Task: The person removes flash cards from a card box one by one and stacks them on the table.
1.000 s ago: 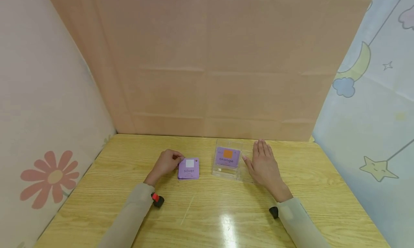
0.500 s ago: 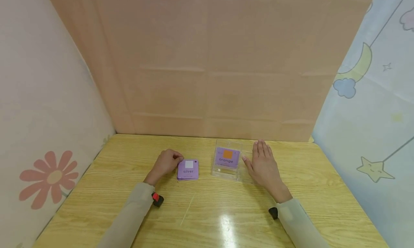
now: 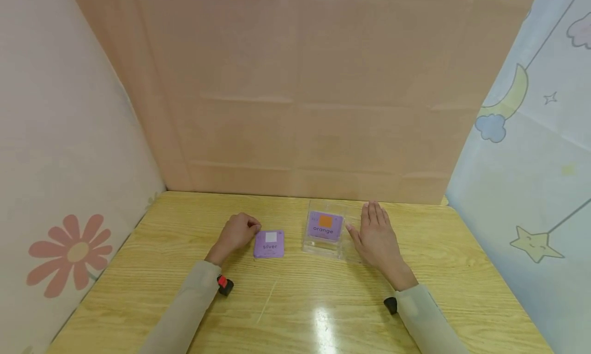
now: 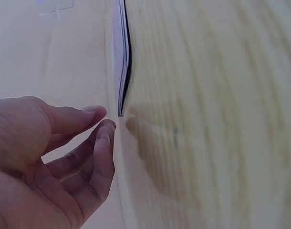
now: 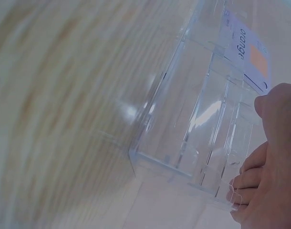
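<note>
A small stack of purple cards (image 3: 269, 250), the top one reading "silver" under a white square, lies left of the table's middle. My left hand (image 3: 236, 235) rests at its upper left corner with loosely curled fingers. In the left wrist view the thumb and fingertips sit just off the end of the card stack (image 4: 120, 57), pinching nothing. A clear plastic box (image 5: 183, 143) with several compartments lies to the right. Inside its left part is a purple "orange" card (image 3: 324, 232). My right hand (image 3: 377, 238) lies with straight fingers against the box's right part.
The wooden table (image 3: 295, 302) carries the cards and box. Brown paper (image 3: 295, 97) hangs behind it. Patterned cloths stand at both sides, a flower (image 3: 77, 251) on the left one and a star (image 3: 536, 243) on the right.
The silver card stack has become squarer, its lower cards now lined up under the top one. My left fingertips have drawn slightly left, off the stack. My right hand stays in place.
</note>
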Motion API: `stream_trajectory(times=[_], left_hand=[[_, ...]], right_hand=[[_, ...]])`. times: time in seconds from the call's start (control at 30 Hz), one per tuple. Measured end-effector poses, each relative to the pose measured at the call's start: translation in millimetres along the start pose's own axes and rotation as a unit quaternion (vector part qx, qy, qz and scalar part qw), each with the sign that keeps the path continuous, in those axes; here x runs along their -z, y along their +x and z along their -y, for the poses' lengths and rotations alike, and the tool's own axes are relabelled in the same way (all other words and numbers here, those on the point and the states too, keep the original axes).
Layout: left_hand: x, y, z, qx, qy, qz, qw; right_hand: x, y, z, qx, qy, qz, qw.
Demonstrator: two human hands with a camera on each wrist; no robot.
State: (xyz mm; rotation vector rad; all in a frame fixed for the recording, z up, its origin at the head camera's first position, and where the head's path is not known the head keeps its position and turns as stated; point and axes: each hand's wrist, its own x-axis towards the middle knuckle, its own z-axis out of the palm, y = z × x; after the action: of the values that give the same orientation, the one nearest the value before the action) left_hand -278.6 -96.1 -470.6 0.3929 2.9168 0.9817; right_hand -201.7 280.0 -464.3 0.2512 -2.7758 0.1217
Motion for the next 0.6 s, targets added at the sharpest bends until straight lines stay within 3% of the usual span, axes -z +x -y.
stream_trajectory(times=[0.6], left_hand=[[1.3, 0.2, -8.3, -0.026, -0.012, -0.013, 0.9995]], right_hand=[[0.5, 0.0, 1.1, 0.003, -0.003, -0.003, 1.0]])
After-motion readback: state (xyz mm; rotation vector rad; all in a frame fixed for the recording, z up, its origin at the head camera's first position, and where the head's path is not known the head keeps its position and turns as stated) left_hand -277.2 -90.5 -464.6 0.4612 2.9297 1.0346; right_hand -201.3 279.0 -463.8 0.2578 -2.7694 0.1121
